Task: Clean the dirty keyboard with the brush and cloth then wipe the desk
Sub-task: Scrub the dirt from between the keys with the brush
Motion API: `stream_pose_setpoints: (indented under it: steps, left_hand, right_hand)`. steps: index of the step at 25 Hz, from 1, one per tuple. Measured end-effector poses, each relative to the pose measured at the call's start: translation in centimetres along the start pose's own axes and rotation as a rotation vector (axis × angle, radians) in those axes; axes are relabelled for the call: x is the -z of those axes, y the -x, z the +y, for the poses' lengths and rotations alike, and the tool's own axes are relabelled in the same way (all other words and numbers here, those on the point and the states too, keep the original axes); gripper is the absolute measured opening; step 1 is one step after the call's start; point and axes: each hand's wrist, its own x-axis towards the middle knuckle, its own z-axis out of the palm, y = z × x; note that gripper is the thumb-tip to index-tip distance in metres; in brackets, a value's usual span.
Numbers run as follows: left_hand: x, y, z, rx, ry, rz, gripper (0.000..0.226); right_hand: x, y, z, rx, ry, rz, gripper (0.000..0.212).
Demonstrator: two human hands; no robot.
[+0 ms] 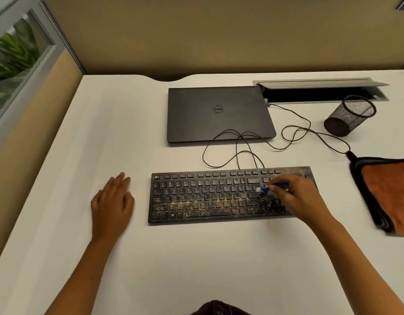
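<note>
Head view, white desk [151, 258]. Black keyboard [208, 196] lies flat near the middle of the desk, long side parallel to the near edge. Orange-tan crumbs cover its two or three lowest key rows and the top right corner; upper rows on the left look mostly clean. Right hand [296, 198] is over the right end of the keyboard, fingers curled round a small blue brush [272, 186]; white bristle tip points left and touches the keys near the right end of the main key block. Left hand [112, 201] rests palm down on the desk just left of the keyboard, fingers straight and close together, holding nothing, not touching the keyboard. Orange cloth [389, 192] with dark border lies folded at the right edge of the desk, apart from the keyboard. Closed dark laptop [219, 113] sits behind the keyboard toward the far edge. Thin black cable [294, 130] runs in loops from the keyboard's back edge, across the laptop's near edge, and off toward the right. Black mesh pen cup [348, 117] lies tipped on its side right of the laptop, near the far right corner, in front of an open cable hatch [321, 84] set in the desk.
</note>
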Motion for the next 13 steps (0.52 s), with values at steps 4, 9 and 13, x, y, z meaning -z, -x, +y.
stream_pose_setpoints:
  steps: [4, 9, 13]
  left_hand:
    - [0.05, 0.04, 0.17, 0.006, -0.005, 0.007, 0.052]
    - [-0.05, 0.05, 0.10, 0.002, -0.009, 0.014, 0.050]
    - [-0.10, 0.08, 0.21, -0.011, -0.013, 0.013, 0.051]
  right_hand:
    - [0.22, 0.06, -0.32, -0.055, -0.049, -0.013, 0.013]
    - [0.05, 0.14, -0.85, -0.060, -0.062, 0.080, 0.016]
    - [-0.51, 0.47, -1.02, -0.099, 0.013, 0.122, 0.023]
